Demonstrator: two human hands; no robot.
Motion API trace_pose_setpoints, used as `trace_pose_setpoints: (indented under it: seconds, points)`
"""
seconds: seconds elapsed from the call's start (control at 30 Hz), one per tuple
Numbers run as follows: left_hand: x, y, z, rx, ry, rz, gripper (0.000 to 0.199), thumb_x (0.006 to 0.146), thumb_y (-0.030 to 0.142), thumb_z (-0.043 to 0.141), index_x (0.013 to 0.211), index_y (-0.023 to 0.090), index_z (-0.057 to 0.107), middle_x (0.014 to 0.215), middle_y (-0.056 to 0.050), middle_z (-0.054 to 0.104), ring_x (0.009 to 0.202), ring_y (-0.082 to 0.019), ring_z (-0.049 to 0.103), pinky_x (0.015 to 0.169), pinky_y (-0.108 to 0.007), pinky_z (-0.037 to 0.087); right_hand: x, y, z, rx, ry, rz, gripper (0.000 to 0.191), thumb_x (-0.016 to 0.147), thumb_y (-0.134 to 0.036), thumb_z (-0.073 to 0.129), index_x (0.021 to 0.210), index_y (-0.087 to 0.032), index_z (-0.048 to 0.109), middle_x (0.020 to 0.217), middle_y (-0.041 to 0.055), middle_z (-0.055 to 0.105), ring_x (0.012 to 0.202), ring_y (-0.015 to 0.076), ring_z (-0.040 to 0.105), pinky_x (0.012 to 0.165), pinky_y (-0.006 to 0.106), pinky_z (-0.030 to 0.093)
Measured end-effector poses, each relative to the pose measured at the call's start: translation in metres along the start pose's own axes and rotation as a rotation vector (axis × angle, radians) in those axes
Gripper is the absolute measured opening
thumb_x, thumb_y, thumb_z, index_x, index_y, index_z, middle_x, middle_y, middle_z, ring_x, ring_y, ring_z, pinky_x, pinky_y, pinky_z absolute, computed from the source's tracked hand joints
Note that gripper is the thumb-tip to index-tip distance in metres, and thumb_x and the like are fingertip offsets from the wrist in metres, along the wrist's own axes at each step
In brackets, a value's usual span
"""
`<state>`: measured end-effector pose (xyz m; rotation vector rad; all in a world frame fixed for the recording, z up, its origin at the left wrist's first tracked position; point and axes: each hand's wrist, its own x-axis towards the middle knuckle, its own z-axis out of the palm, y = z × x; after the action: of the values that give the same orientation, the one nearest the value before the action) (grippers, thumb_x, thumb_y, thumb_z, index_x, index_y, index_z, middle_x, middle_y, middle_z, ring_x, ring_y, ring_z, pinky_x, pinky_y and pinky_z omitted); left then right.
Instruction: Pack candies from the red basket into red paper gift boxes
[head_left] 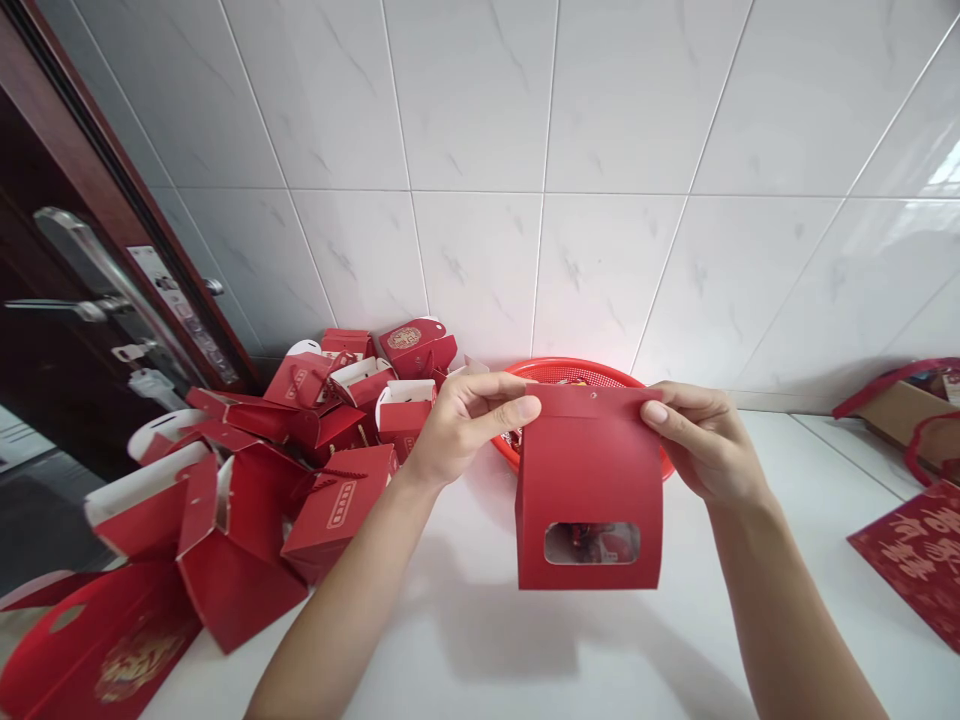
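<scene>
A red cardboard gift box (592,465) hangs upright above the white table, held by its top edge. My left hand (480,420) pinches the upper left corner, thumb in front. On the upper right corner, my right hand (697,435) is closed in the same way. A small hole shows near the middle of the top edge. Through the clear window low on the front, small red and pale items are visible, too unclear to name. Partly hidden behind the box is a red plastic basket (585,368) with small wrapped items in it.
Many red gift boxes (337,505), some open, are heaped on the left of the white table (465,620). At the right lie a red printed bag (911,560) and a brown carton (892,408). A tiled wall (480,250) stands behind; a dark door (82,270) is at left.
</scene>
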<state>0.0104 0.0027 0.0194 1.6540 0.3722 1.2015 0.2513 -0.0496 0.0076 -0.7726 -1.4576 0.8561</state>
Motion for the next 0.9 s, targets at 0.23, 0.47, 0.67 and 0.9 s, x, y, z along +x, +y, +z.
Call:
trace_pose_setpoints:
  seconds: [0.23,0.47,0.67,0.9]
  points:
    - [0.002,-0.004,-0.001,0.08,0.052,-0.003,0.037,0.077,0.053,0.082,0.067,0.018,0.075,0.059,0.001,0.054,0.058,-0.012,0.049,0.056,-0.026,0.047,0.001,-0.001,0.003,-0.019,0.102,0.005,0.028,0.077,-0.051,0.084,0.072,-0.023,0.08,0.06,0.002,0.064,0.052,0.016,0.054,0.045,0.029,0.042]
    - [0.0,-0.002,-0.001,0.149,0.028,0.052,0.036,0.088,0.052,0.072,0.075,0.019,0.076,0.068,-0.003,0.063,0.069,-0.017,0.056,0.071,-0.031,0.051,0.0,0.002,0.003,-0.028,0.194,-0.017,0.023,0.079,-0.044,0.084,0.071,-0.023,0.079,0.064,0.0018,0.063,0.057,0.0148,0.053,0.048,0.028,0.04]
    - [-0.003,0.001,0.003,0.31,0.04,0.06,0.041,0.091,0.037,0.069,0.056,0.019,0.058,0.059,0.002,0.047,0.06,-0.012,0.041,0.064,-0.028,0.042,0.0,0.001,0.005,-0.059,0.203,-0.006,0.029,0.078,-0.047,0.083,0.066,-0.022,0.075,0.058,0.0006,0.057,0.05,0.0137,0.047,0.042,0.028,0.035]
    - [0.002,-0.005,0.003,0.21,0.053,-0.09,0.042,0.085,0.047,0.072,0.057,0.019,0.059,0.056,0.003,0.047,0.053,-0.011,0.042,0.053,-0.026,0.04,0.001,0.001,0.013,-0.022,0.217,0.071,0.034,0.077,-0.047,0.084,0.061,-0.021,0.07,0.058,0.0005,0.055,0.051,0.0126,0.046,0.042,0.026,0.035]
